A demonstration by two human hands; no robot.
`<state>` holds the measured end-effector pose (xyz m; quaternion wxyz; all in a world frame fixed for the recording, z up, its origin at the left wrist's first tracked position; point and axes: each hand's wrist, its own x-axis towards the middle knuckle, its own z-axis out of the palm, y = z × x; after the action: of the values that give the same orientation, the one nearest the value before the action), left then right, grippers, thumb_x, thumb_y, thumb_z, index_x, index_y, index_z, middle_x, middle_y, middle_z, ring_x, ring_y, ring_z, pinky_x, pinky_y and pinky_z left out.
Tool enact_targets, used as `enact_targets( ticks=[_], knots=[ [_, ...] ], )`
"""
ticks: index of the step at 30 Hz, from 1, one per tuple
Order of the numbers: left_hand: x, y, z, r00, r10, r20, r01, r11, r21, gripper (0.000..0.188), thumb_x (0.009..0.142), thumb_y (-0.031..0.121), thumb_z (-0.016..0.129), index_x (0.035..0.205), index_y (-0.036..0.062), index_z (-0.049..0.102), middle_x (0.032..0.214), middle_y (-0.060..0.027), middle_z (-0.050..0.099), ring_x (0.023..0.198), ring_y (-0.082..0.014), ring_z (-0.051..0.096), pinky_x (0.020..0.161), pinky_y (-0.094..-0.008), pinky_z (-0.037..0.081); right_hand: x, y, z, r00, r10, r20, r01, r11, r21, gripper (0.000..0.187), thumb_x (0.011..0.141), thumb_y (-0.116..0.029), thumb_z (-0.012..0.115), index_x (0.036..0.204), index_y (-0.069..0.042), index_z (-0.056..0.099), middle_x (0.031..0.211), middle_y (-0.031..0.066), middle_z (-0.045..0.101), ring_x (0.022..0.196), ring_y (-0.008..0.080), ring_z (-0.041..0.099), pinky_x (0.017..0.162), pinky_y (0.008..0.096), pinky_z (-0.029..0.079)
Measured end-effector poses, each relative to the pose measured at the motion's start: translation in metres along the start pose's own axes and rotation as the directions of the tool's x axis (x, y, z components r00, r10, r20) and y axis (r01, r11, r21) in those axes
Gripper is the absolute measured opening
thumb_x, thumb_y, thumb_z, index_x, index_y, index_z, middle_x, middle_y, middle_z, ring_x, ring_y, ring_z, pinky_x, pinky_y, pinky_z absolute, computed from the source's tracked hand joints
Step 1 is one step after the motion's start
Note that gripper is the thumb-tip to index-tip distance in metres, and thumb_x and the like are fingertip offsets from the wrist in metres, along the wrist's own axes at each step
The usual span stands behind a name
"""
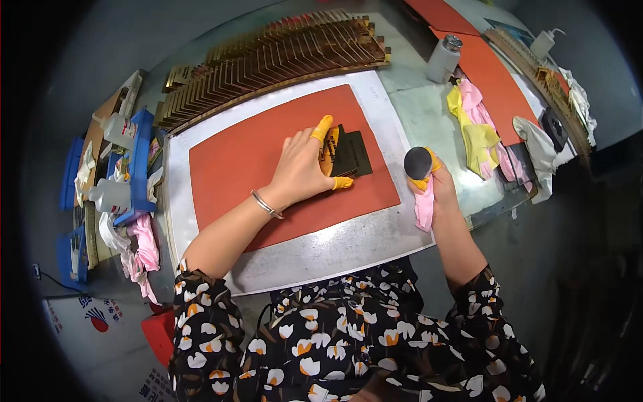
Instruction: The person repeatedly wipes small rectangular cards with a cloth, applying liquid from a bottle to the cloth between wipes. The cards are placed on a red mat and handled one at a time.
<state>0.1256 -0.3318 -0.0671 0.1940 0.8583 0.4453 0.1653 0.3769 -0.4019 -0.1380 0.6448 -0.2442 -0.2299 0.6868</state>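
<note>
Yellow finger cots cover fingertips on both hands. My left hand (301, 164) spans a shiny dark plate with gold reflections (328, 153), gripping it by opposite edges between thumb and finger. That plate is tilted beside a flat, dark rectangular plate (355, 153), which lies on the reddish-brown mat (234, 161). Off the mat to the right, my right hand (442, 187) is closed around an object with a round dark grey face (418, 163). A pink cloth (424, 209) hangs from the same hand. The rest of the round-faced object is hidden by fingers.
A long rack of upright thin plates (268, 74) stands behind the mat. Blue trays (142, 161) with white bottles are at left. A pump-top bottle (444, 59), yellow cloth (479, 144) and pink cloths lie at right. Another rack (536, 74) stands far right.
</note>
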Motion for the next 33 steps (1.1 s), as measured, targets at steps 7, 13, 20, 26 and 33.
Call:
enact_targets(
  ticks=[7, 13, 20, 26, 33],
  knots=[
    [-0.037, -0.039, -0.014, 1.000, 0.025, 0.017, -0.026, 0.999, 0.038, 0.110, 0.052, 0.038, 0.083, 0.138, 0.0048, 0.025, 0.112, -0.0146, 0.048, 0.108, -0.0292, 0.044, 0.104, -0.0441, 0.022, 0.003, 0.005, 0.002, 0.999, 0.024, 0.029, -0.022, 0.996, -0.087, 0.019, 0.094, -0.024, 0.042, 0.090, -0.008, 0.051, 0.063, 0.0017, 0.047, 0.044, 0.0106, 0.043, 0.038, 0.0241, 0.034],
    [-0.077, -0.069, -0.033, 0.999, -0.026, -0.025, 0.026, 1.000, 0.005, 0.111, 0.052, 0.040, 0.084, 0.139, 0.0081, 0.024, 0.122, -0.0153, 0.043, 0.117, -0.0303, 0.040, 0.108, -0.0495, 0.014, 0.002, 0.000, 0.006, 0.999, 0.011, -0.030, -0.017, 0.976, -0.216, 0.012, 0.090, -0.018, 0.045, 0.092, -0.007, 0.051, 0.065, 0.0027, 0.049, 0.046, 0.0111, 0.045, 0.039, 0.0235, 0.033],
    [-0.115, -0.098, -0.047, 0.995, -0.094, -0.041, 0.089, 0.990, -0.109, 0.107, 0.052, 0.037, 0.085, 0.137, 0.0046, 0.028, 0.128, -0.0158, 0.041, 0.122, -0.0332, 0.036, 0.109, -0.0443, 0.017, 0.000, 0.001, 0.018, 0.996, 0.024, -0.084, -0.043, 0.969, -0.241, 0.016, 0.093, -0.018, 0.041, 0.087, -0.005, 0.048, 0.060, 0.0028, 0.044, 0.043, 0.0117, 0.041, 0.038, 0.0238, 0.031],
    [-0.127, -0.115, -0.047, 0.994, -0.051, -0.095, 0.043, 0.995, -0.091, 0.107, 0.051, 0.038, 0.084, 0.137, 0.0069, 0.028, 0.126, -0.0157, 0.042, 0.119, -0.0324, 0.037, 0.103, -0.0442, 0.023, 0.001, 0.006, 0.013, 0.987, -0.017, -0.159, -0.029, 0.959, -0.282, 0.014, 0.094, -0.019, 0.043, 0.091, -0.006, 0.049, 0.063, 0.0012, 0.048, 0.043, 0.0094, 0.043, 0.036, 0.0224, 0.032],
    [-0.138, -0.108, -0.060, 0.983, -0.095, -0.158, 0.089, 0.995, -0.044, 0.110, 0.048, 0.043, 0.085, 0.137, 0.0078, 0.030, 0.128, -0.0147, 0.041, 0.119, -0.0332, 0.035, 0.102, -0.0414, 0.025, -0.002, 0.003, 0.014, 0.995, -0.020, -0.102, -0.015, 0.945, -0.327, 0.023, 0.093, -0.027, 0.046, 0.090, -0.005, 0.052, 0.065, 0.0042, 0.053, 0.046, 0.0108, 0.047, 0.039, 0.0222, 0.035]
  ],
)
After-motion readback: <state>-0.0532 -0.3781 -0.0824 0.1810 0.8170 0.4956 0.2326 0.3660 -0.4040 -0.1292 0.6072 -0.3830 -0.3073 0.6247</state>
